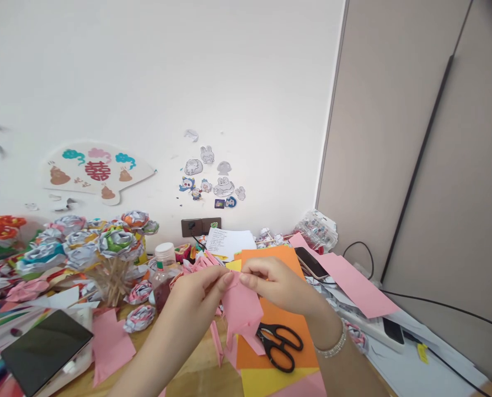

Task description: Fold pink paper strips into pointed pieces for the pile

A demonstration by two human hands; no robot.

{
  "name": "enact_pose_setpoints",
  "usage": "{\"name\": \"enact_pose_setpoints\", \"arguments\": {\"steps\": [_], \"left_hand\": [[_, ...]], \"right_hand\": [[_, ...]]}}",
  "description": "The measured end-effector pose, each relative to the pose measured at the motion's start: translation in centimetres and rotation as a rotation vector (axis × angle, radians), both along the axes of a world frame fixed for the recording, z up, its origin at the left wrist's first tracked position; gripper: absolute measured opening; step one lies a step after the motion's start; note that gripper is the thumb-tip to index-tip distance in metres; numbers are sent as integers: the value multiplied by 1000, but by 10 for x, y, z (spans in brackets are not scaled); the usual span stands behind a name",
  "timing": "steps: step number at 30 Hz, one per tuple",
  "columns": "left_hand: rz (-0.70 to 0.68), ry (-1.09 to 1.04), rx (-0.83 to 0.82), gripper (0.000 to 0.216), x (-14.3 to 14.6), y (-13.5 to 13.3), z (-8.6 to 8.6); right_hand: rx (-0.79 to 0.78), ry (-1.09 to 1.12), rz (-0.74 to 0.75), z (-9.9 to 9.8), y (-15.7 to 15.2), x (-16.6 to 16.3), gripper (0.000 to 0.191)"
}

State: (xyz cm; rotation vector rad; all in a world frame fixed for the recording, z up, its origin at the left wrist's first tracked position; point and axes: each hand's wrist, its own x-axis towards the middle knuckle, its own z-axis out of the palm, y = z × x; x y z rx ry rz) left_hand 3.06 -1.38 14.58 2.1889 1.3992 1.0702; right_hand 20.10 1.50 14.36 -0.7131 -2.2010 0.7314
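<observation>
Pink paper (241, 309), one folded piece, held above the table (196, 375) between both hands, over the orange sheet (279, 314). Left hand (200, 292) and right hand (277, 284) each pinch its top edge with thumb and fingertips, the fingertips nearly meeting; the lower part hangs free. Step in hand, as judged: a fold or crease being worked along the top edge. A further fold would call for a firm pinch on both sides and edges kept in line. Count of things nearby: one pair of black scissors (281, 344), blades closed, lying on the orange sheet just below the paper; one yellow sheet (271, 380) under the orange one; one long pink strip (349, 281) at right; one loose pink sheet (111, 344) at left; two phones, one dark (45, 350) at lower left, one (310, 262) near the strip; one bottle (163, 275); a bunch of paper roses (101, 242) on sticks, too many and too overlapped to count
</observation>
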Motion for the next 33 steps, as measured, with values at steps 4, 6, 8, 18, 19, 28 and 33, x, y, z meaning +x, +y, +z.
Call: {"name": "enact_pose_setpoints", "arguments": {"steps": [4,6,8,18,19,28,33], "left_hand": [[-52,5,-26,30,-1,-1,2],[-72,-8,-40,30,-2,-1,4],[-68,-29,-35,31,-3,-2,5],[-19,-82,-13,31,-5,-2,7],[-20,-79,-15,31,-5,-2,7],[5,-81,2,31,-4,-2,6],[18,-27,73,33,-3,-1,6]], "right_hand": [[26,-51,29,-1,1,2,28],[43,-70,18,0,1,2,29],[63,-55,-26,0,-1,1,27],[416,-99,-192,-2,-3,-3,26],[460,-112,-198,-3,-2,-3,26],[651,-206,-240,-4,-1,-3,32],[669,-247,-229,-2,-1,-3,34]]}}
